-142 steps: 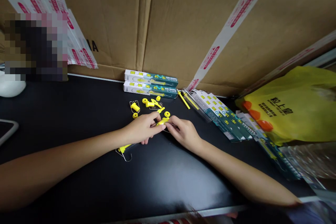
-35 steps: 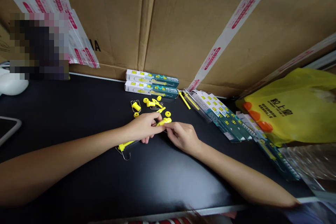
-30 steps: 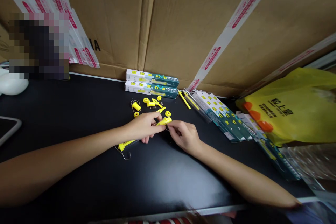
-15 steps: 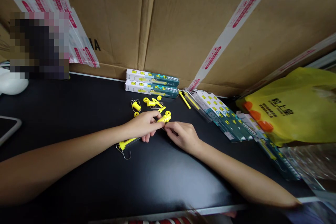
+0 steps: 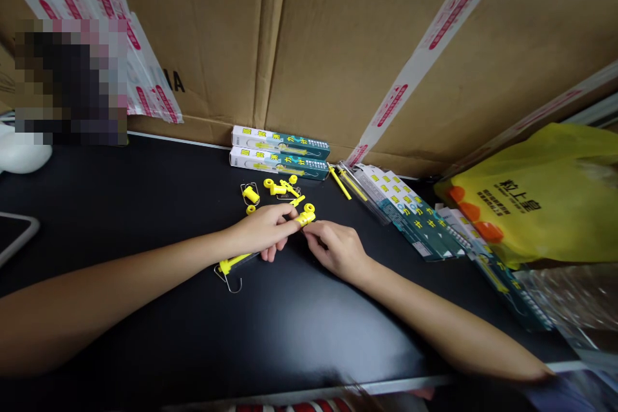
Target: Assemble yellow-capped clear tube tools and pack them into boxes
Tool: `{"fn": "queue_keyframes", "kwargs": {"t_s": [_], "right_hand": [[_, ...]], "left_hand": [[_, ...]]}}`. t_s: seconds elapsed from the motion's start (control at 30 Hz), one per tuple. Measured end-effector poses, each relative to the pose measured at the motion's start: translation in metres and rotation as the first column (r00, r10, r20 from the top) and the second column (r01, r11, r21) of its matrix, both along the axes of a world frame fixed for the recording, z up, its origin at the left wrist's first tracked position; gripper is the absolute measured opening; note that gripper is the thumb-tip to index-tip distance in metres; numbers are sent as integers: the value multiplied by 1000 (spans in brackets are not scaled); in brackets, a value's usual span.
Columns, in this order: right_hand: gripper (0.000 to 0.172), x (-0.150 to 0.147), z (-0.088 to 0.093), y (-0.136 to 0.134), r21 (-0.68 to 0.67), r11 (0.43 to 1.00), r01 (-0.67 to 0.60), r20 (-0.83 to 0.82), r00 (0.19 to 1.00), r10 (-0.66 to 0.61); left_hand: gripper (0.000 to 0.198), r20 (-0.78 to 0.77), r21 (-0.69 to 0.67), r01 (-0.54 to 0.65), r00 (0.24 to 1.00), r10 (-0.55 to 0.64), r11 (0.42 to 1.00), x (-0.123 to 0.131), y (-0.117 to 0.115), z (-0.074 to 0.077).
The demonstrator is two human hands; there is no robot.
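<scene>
Inspecting remotely, I found the yellow cylindrical plastic fitting pinched in the left hand, long axis slanting rightward and away, free end just beyond the right hand, whose curled fingertips' hold I could not determine.

the held yellow piece has shifted nearer the loose ring.

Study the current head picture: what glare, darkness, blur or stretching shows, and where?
Head view: pale glare on the black table below the right hand; same view, the table's near left corner is dark; same view, clear plastic at the far right looks soft and stretched; same view, a blocky mosaic covers part of the upper left.
</scene>
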State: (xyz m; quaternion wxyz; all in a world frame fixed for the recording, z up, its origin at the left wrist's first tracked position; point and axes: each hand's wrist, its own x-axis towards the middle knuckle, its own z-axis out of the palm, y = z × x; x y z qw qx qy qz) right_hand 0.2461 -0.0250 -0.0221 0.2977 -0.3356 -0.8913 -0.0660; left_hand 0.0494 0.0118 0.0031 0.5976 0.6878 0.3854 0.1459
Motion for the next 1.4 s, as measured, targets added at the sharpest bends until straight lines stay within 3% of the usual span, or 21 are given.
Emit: {"fn": "queue_keyframes", "kwargs": {"t_s": [0.27,0.9,1.4], "right_hand": [[18,2,-2,0,5,1000,4,-32,999,-4],[4,0,-1,1,-219,973,80,-187,975,-122],[8,-1,2,1,-280,959,46,-139,986,-88]], "left_hand": [[17,-69,40,4,998,-2,999,1,-1,2],[17,-74,48,7,997,-3,999,0,-3,3],[17,-81,120,35,996,-25,992,0,-4,-1]]}}
